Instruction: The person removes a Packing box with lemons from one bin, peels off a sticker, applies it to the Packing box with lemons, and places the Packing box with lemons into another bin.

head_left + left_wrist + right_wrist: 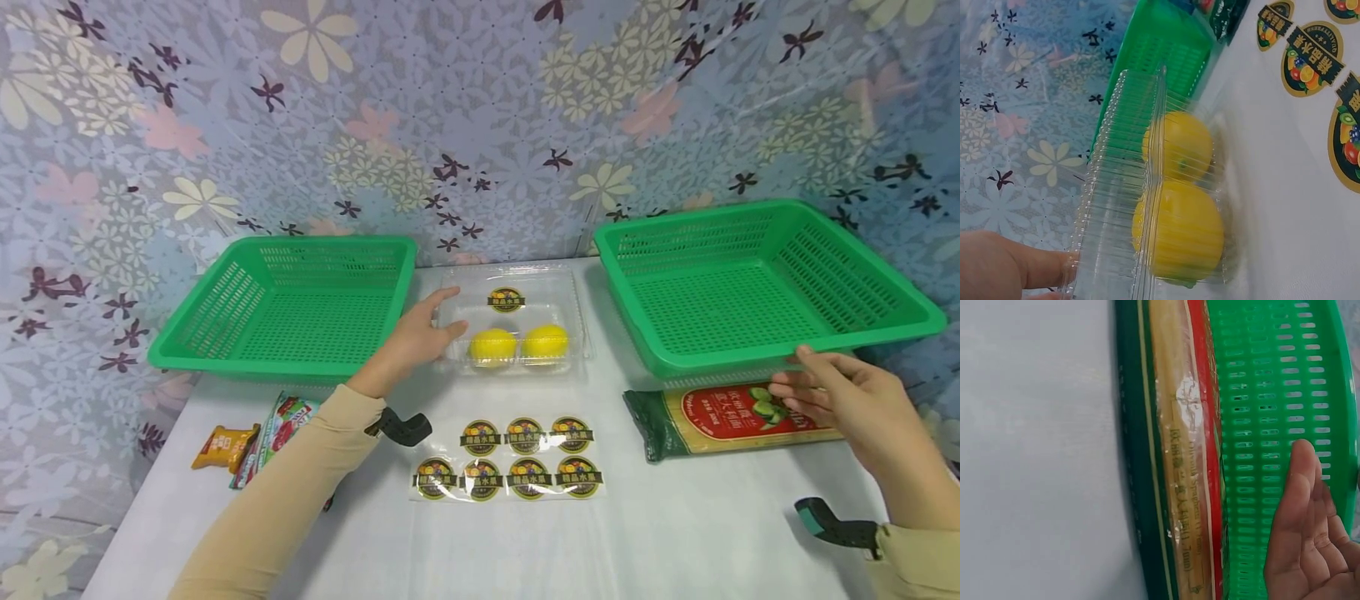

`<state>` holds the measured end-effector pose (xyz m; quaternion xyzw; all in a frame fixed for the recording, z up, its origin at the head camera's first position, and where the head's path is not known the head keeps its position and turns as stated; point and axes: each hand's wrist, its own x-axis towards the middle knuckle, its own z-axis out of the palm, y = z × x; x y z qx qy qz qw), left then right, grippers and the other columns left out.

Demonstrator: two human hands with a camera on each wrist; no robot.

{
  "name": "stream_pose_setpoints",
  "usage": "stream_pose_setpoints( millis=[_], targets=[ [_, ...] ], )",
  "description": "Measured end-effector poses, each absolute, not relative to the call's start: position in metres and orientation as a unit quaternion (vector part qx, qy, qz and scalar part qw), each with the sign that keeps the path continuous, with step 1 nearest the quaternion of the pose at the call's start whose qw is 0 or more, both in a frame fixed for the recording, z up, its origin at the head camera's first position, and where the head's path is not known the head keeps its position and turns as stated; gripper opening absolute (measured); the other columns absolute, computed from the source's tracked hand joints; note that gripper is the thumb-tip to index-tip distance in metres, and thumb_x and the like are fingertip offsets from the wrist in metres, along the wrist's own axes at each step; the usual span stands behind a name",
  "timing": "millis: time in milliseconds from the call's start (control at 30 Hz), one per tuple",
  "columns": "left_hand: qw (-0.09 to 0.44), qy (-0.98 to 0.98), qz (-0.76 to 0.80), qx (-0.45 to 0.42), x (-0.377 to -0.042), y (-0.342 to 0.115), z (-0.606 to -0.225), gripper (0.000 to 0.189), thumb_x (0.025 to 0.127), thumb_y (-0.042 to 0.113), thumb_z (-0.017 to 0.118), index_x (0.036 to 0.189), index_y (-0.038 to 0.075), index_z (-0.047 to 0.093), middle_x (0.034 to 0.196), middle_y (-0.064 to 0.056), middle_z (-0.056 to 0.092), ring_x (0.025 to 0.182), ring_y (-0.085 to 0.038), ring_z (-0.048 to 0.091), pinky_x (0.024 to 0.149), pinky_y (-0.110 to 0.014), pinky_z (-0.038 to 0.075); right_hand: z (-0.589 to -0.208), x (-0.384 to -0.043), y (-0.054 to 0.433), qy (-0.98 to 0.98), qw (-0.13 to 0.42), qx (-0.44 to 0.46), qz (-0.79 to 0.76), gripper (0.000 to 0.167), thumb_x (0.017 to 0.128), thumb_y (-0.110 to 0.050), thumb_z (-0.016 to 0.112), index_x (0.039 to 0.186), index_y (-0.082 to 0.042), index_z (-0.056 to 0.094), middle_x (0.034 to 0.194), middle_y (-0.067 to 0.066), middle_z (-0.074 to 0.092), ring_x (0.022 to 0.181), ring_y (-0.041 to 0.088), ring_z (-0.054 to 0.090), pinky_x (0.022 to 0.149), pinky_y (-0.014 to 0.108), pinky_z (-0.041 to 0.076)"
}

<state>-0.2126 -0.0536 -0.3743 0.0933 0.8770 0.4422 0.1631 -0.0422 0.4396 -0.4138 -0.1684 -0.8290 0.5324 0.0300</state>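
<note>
Two yellow lemons (492,347) lie side by side inside a clear plastic box (512,283) at the middle back of the table. A round fruit label (506,300) shows on the box. My left hand (415,337) is at the box's left side, thumb and fingers spread; in the left wrist view a finger (1047,267) meets its ribbed edge. At the right, my right hand (862,404) is by the front rim of the right green basket (750,354), over one end of a spaghetti packet (705,421). Its fingers are loosely bent beside the basket's slotted wall (1260,425).
Another green basket (281,367) stands at the back left. In front of it lie an orange snack packet (221,447) and a green-and-red packet (281,429), partly behind the left sleeve. A sheet of round fruit labels (528,479) lies at the table's front middle.
</note>
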Motion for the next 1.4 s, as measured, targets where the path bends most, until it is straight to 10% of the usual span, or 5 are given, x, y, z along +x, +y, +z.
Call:
stream_pose_setpoints(
  millis=[233, 367, 467, 700, 1400],
  targets=[
    [0.191, 0.853, 0.480, 0.076, -0.214, -0.054, -0.375, 0.070, 0.109, 0.022, 0.064, 0.170, 0.030, 0.031, 0.168, -0.031, 0.033, 0.058, -0.011, 0.044, 0.065, -0.037, 0.061, -0.412, -0.049, 0.448, -0.782, -0.010, -0.163, 0.601, 0.087, 0.111, -0.049, 0.053, 0.168, 0.004, 0.015, 0.092, -0.028, 0.074, 0.083, -0.008, 0.075, 0.072, 0.015, 0.065],
    [0.216, 0.827, 0.516, 0.051, -0.215, -0.053, -0.376, 0.070, 0.110, 0.022, 0.062, 0.170, 0.035, 0.029, 0.174, -0.028, 0.022, 0.107, -0.030, 0.065, 0.091, -0.053, 0.068, -0.410, -0.050, 0.450, -0.760, -0.019, -0.170, 0.627, 0.100, 0.110, -0.047, 0.056, 0.166, 0.013, -0.001, 0.092, -0.027, 0.075, 0.082, -0.006, 0.075, 0.071, 0.015, 0.065],
    [0.232, 0.805, 0.545, 0.036, -0.215, -0.052, -0.376, 0.071, 0.110, 0.020, 0.061, 0.170, 0.037, 0.027, 0.178, -0.026, 0.011, 0.145, -0.045, 0.047, 0.098, -0.061, 0.065, -0.411, -0.051, 0.451, -0.747, -0.019, -0.173, 0.641, 0.097, 0.110, -0.047, 0.058, 0.168, 0.009, 0.004, 0.092, -0.025, 0.076, 0.082, -0.005, 0.076, 0.071, 0.016, 0.065],
    [0.249, 0.777, 0.578, 0.032, -0.216, -0.052, -0.379, 0.074, 0.109, 0.014, 0.063, 0.170, 0.039, 0.028, 0.162, -0.026, 0.035, 0.066, -0.011, 0.039, 0.087, -0.051, 0.070, -0.416, -0.051, 0.454, -0.722, -0.016, -0.166, 0.671, 0.068, 0.110, -0.044, 0.060, 0.157, -0.005, 0.031, 0.094, -0.021, 0.078, 0.084, -0.002, 0.077, 0.073, 0.016, 0.065],
    [0.212, 0.764, 0.607, 0.049, -0.214, -0.047, -0.362, 0.066, 0.109, 0.008, 0.059, 0.168, 0.029, 0.038, 0.169, -0.026, 0.027, 0.142, -0.047, 0.054, 0.093, -0.056, 0.067, -0.419, -0.050, 0.453, -0.704, 0.003, -0.166, 0.690, 0.028, 0.109, -0.041, 0.062, 0.124, -0.021, 0.052, 0.092, -0.017, 0.078, 0.083, 0.000, 0.077, 0.072, 0.017, 0.066]
  ],
)
